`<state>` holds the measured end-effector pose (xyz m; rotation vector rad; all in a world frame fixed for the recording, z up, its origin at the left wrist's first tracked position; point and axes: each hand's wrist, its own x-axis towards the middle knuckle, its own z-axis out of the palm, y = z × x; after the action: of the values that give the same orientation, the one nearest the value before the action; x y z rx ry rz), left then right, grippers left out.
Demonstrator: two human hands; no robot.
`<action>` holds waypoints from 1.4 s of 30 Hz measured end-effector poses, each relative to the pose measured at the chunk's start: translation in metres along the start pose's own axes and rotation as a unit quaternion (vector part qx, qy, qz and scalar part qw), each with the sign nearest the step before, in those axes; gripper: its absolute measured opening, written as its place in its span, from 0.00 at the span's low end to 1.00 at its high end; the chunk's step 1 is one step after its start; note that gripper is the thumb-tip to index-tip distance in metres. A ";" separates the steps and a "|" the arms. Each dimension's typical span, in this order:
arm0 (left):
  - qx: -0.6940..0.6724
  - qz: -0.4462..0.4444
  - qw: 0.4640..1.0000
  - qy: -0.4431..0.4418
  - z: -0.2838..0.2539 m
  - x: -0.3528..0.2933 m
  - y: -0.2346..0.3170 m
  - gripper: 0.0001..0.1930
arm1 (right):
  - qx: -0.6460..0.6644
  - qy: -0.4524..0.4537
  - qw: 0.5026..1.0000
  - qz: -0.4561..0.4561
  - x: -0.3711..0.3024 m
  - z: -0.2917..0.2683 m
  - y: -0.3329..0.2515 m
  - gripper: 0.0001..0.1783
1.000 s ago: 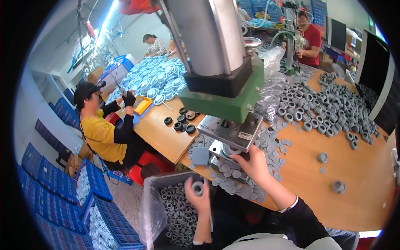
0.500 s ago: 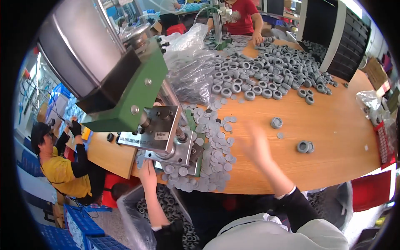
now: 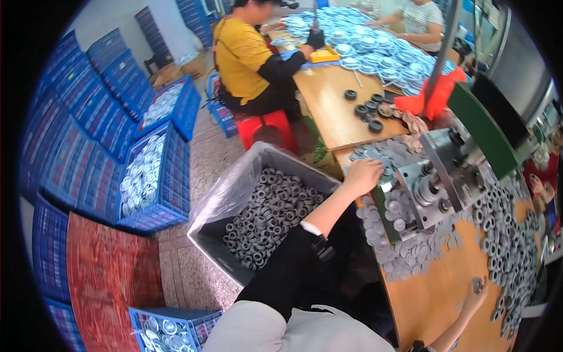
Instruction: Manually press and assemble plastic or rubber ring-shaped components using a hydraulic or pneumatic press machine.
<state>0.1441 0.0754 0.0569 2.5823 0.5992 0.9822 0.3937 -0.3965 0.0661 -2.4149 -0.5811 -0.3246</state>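
Note:
My left hand (image 3: 365,175) rests at the left side of a press (image 3: 487,132) with a green bracket and steel tooling. Its fingers are bent and held together; whatever lies under them is hidden. Thin flat grey discs (image 3: 410,255) are spread around the press base. Over the wooden table (image 3: 419,305), at the lower right, my right hand (image 3: 471,300) has its fingers closed on a small grey ring (image 3: 477,286). Many similar grey rings (image 3: 495,234) lie heaped just beyond it.
A plastic-lined bin (image 3: 205,205) of grey rings stands left of my legs. Blue crates (image 3: 170,190) with silvery parts are farther left. A co-worker in yellow (image 3: 243,56) sits beside the adjoining table (image 3: 328,108), which bears black rings (image 3: 369,108) and pale-blue parts.
The view has swung left and down, bringing the bin and crates into sight. My right hand, blurred and apparently empty before, now holds a grey ring. My left hand stays by the press.

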 end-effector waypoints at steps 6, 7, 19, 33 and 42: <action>0.065 -0.002 0.995 -0.072 0.029 0.007 -0.011 0.25 | 0.201 0.009 0.977 0.071 -0.030 -0.019 -0.042 0.25; 0.087 -0.012 0.994 -0.069 0.033 0.009 -0.007 0.26 | 0.191 0.017 0.980 0.062 -0.035 -0.025 -0.045 0.24; 0.021 -0.007 0.999 -0.028 0.022 0.009 -0.005 0.23 | 0.337 0.062 0.933 0.109 -0.075 -0.050 -0.081 0.25; -0.325 -0.003 0.923 0.205 -0.017 0.055 0.173 0.17 | 0.481 -0.070 0.872 -0.065 -0.057 -0.026 -0.200 0.24; -0.166 -0.137 0.946 0.241 -0.030 -0.050 0.107 0.20 | 0.452 -0.085 0.881 -0.111 -0.031 0.051 -0.275 0.27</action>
<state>0.1184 -0.0373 0.0959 1.9072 0.8047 1.4800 0.2393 -0.1799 0.1578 -1.4744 -0.8562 0.0776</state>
